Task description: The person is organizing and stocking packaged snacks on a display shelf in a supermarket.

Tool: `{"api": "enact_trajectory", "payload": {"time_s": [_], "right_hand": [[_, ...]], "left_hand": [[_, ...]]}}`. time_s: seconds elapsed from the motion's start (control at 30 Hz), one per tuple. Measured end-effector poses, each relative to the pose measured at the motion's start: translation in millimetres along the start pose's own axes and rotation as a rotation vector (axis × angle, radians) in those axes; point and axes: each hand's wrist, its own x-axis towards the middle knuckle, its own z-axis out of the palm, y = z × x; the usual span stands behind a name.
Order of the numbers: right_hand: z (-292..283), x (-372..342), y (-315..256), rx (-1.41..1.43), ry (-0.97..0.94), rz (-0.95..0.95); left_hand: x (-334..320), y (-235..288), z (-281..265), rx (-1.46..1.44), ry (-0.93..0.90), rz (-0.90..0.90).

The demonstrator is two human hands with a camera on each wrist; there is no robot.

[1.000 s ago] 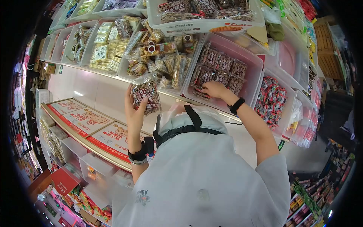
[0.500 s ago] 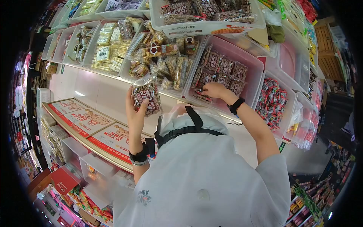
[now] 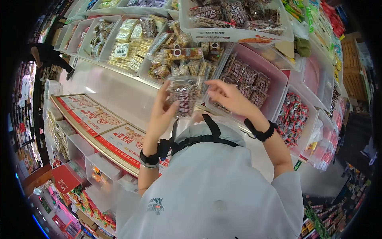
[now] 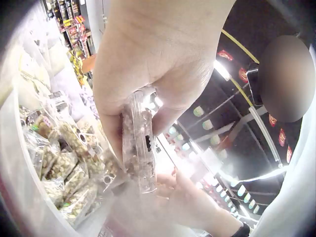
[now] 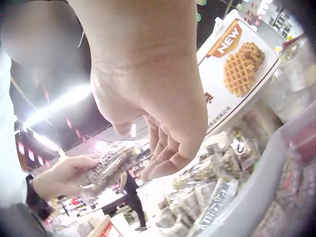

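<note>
Between its thumb and fingers, the left hand (image 3: 161,115) grips a clear packet of dark brown snacks (image 3: 184,99), held upright in front of the bins. In the left wrist view the packet (image 4: 138,143) appears edge-on below the left hand (image 4: 153,59). The right hand (image 3: 232,99) is just right of the packet's top, fingers bent loosely, over the near edge of the pinkish bin (image 3: 274,89) of similar packets (image 3: 244,79). No item shows in the right hand (image 5: 153,108) in the right wrist view, where a gap separates it from the packet (image 5: 111,168).
A bin of tan snack packets (image 3: 183,53) sits behind the packet, with a raised white tub (image 3: 238,35) farther back. Red-wrapped sweets (image 3: 292,119) fill a bin at right. A low case with red and white signs (image 3: 103,119) stands at left. A person in dark clothes (image 3: 51,55) is far left.
The right hand has lifted out of the pinkish bin and moved left toward the packet. The left hand has brought the packet rightward. The view has shifted, and a person now shows at far left.
</note>
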Motion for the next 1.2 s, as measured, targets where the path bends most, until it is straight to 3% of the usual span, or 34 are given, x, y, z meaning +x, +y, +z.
{"api": "enact_trajectory", "payload": {"time_s": [0.13,0.17,0.2,0.27,0.3,0.33,0.4,0.43,0.5,0.57,0.63,0.8,0.9,0.93,1.0,1.2], "right_hand": [[24,-6,-19,0.425,0.065,-0.023],[22,-6,-15,0.421,0.036,0.105],[20,-7,-12,0.412,0.035,0.091],[16,-12,-11,0.503,0.145,0.027],[10,-18,-14,0.381,0.217,0.074],[5,-24,-15,0.366,0.214,0.054],[-3,-38,-14,0.433,0.413,0.023],[-8,-46,-14,0.414,0.413,-0.002],[-16,-61,-13,0.363,0.634,0.0],[-19,-71,-12,0.389,0.725,-0.048],[-21,-81,-8,0.419,0.806,-0.091],[-26,-98,-3,0.4,0.98,-0.095],[-27,-109,-3,0.428,1.014,-0.072],[-28,-113,0,0.415,1.027,-0.083],[-31,-119,9,0.424,1.044,-0.061],[-34,-122,16,0.446,1.101,-0.052]], "left_hand": [[6,19,22,-0.009,-0.071,0.134],[7,28,24,-0.039,-0.159,0.082],[11,36,25,-0.038,-0.154,0.098],[20,50,26,0.148,-0.277,0.237],[33,54,22,0.258,-0.31,0.377],[43,64,19,0.259,-0.298,0.398],[62,96,14,0.431,-0.194,0.643],[74,110,10,0.477,-0.168,0.673],[102,135,11,0.529,-0.098,0.756],[130,157,14,0.581,-0.023,0.829],[162,173,29,0.755,-0.005,0.99],[242,185,62,1.011,-0.162,0.946],[285,175,72,1.14,-0.038,0.959],[290,173,75,1.128,-0.035,0.977],[296,170,76,1.157,0.014,0.787],[285,170,87,1.376,0.077,0.879]]}}
